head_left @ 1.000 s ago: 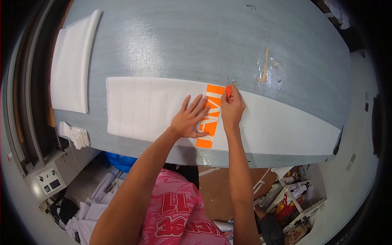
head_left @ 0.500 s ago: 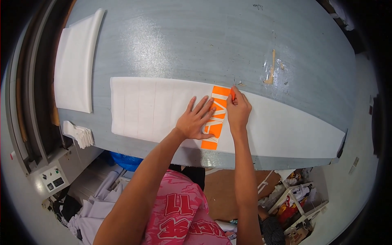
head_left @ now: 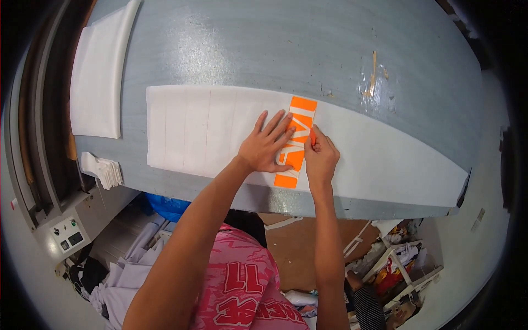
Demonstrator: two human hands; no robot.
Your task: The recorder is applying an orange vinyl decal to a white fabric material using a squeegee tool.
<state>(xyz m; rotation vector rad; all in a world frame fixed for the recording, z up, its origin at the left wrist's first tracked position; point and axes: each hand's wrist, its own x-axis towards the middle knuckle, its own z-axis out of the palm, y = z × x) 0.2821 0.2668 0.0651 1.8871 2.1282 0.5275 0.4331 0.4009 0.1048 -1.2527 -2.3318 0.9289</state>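
Note:
A long white sheet (head_left: 385,159), paper or cloth, lies flat across the table with faint lines on its left half. Across it rests an orange strip (head_left: 303,103) with white letter shapes. My left hand (head_left: 268,144) is spread open, pressing palm down on the strip's left side and the sheet. My right hand (head_left: 322,159) is closed in a pinch around a small orange-red object (head_left: 313,135), at the strip's right edge about midway along. Fingers hide most of that object, so its kind cannot be made out.
The grey-blue table (head_left: 247,55) has a taped, worn patch at the back right. A folded white sheet (head_left: 99,77) lies at the far left, above a stack of small white pieces (head_left: 102,170). A machine with a control panel (head_left: 69,235) stands left; a cluttered shelf (head_left: 404,264) is below right.
My right hand has slid from near the strip's far end toward me, along its right edge. The left hand stays pressed on the strip. The whole view has shifted slightly.

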